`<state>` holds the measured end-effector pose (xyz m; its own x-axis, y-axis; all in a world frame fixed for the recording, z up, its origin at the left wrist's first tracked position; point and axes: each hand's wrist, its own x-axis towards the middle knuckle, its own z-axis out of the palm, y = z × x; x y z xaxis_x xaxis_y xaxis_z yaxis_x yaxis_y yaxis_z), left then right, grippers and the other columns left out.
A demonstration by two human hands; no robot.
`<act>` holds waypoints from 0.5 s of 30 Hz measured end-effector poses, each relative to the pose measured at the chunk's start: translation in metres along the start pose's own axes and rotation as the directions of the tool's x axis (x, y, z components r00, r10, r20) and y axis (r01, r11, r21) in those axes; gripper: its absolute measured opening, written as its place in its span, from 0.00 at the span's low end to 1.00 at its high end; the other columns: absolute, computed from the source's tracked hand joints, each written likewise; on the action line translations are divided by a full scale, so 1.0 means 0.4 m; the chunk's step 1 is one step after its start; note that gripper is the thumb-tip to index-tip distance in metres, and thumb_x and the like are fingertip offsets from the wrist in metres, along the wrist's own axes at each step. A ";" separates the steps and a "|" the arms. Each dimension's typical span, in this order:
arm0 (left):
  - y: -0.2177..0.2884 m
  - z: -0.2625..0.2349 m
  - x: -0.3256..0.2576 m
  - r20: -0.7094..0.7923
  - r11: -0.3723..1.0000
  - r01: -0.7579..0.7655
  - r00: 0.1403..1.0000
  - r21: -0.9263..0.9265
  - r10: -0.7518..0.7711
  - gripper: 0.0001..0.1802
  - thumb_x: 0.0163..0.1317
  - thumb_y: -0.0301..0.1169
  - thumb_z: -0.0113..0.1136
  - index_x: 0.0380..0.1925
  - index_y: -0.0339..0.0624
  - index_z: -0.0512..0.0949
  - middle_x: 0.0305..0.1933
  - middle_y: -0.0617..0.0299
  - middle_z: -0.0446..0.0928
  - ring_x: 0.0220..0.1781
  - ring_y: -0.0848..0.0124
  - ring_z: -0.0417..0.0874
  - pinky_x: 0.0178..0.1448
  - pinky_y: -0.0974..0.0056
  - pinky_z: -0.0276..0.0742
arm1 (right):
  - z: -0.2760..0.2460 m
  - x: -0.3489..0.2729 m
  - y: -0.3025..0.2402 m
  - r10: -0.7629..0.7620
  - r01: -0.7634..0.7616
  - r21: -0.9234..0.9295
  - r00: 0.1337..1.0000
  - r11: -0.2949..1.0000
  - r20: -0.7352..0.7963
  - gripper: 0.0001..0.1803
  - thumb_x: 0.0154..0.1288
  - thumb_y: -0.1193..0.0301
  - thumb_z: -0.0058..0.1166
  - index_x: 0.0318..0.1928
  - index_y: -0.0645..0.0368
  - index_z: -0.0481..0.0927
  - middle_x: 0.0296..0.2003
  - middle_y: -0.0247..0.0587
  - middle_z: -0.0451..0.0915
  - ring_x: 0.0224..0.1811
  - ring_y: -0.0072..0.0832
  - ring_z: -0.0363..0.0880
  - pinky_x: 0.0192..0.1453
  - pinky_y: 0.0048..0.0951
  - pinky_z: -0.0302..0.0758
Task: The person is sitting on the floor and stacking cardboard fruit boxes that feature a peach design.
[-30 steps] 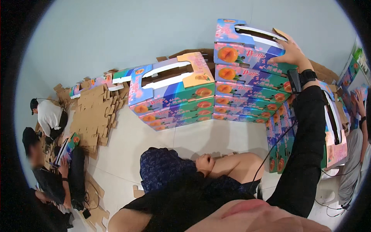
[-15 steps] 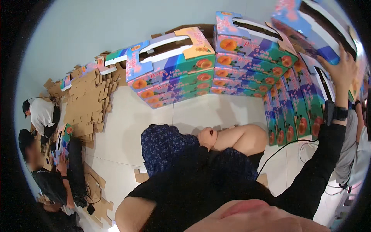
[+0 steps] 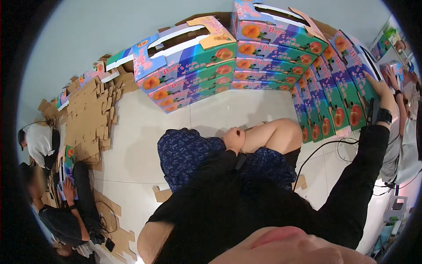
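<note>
Posture: person seated on the white tile floor (image 3: 132,145), knees drawn up, facing a wall of stacked boxes.
Right hand (image 3: 379,90): arm stretched out to the side, palm flat and fingers spread against the top box (image 3: 351,66) of the right-hand stack (image 3: 334,101); pressing on it rather than gripping, probably to seat or steady it, though the rim distortion makes the contact hard to read.
Left hand (image 3: 234,138): loosely curled, resting on the knee (image 3: 272,134), holding nothing.
Boxes: colourful fruit cartons with handle slots, stacked in rows so the stacks brace each other.
Flat cardboard (image 3: 90,116): unfolded blanks piled at left, near the other seated workers (image 3: 66,202).
</note>
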<state>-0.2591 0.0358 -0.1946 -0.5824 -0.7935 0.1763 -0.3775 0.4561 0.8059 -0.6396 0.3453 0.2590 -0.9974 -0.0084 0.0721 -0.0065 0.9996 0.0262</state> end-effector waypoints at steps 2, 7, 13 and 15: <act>-0.024 -0.019 -0.001 -0.002 0.999 0.029 1.000 0.028 -0.028 0.14 0.55 0.37 0.52 0.25 0.36 0.78 0.31 0.47 0.77 0.35 0.48 0.77 0.40 0.50 0.73 | 0.031 -0.066 -0.082 -0.006 0.006 -0.020 1.000 1.000 0.001 0.69 0.35 0.24 0.52 0.62 0.76 0.62 0.60 0.65 0.68 0.65 0.48 0.65 0.67 0.39 0.60; -0.017 -0.019 -0.007 0.022 0.999 0.040 0.999 0.011 -0.040 0.14 0.55 0.37 0.52 0.24 0.37 0.78 0.31 0.47 0.78 0.36 0.48 0.78 0.40 0.49 0.72 | 0.001 -0.079 -0.036 -0.155 0.151 0.097 0.988 0.984 0.030 0.58 0.43 0.38 0.62 0.62 0.75 0.64 0.52 0.62 0.75 0.55 0.42 0.76 0.58 0.36 0.70; -0.013 -0.014 0.003 0.043 0.998 0.062 0.997 0.012 -0.062 0.14 0.55 0.38 0.52 0.24 0.36 0.77 0.32 0.47 0.77 0.36 0.48 0.77 0.41 0.49 0.71 | 0.026 -0.063 -0.030 -0.125 0.152 0.230 0.984 0.961 -0.126 0.54 0.42 0.45 0.67 0.62 0.73 0.65 0.51 0.57 0.76 0.49 0.35 0.79 0.53 0.31 0.73; -0.017 -0.017 0.002 0.033 0.999 0.050 0.998 0.004 -0.050 0.14 0.55 0.38 0.52 0.24 0.37 0.77 0.32 0.47 0.77 0.35 0.48 0.77 0.41 0.49 0.71 | 0.024 -0.100 -0.052 -0.115 0.147 0.191 0.979 0.970 -0.171 0.55 0.42 0.44 0.67 0.62 0.73 0.65 0.51 0.59 0.76 0.50 0.36 0.78 0.54 0.31 0.73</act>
<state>-0.2520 0.0294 -0.1964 -0.5861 -0.8018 0.1167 -0.4096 0.4174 0.8112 -0.6002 0.3250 0.2461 -0.9628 -0.1274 0.2382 -0.1671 0.9737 -0.1548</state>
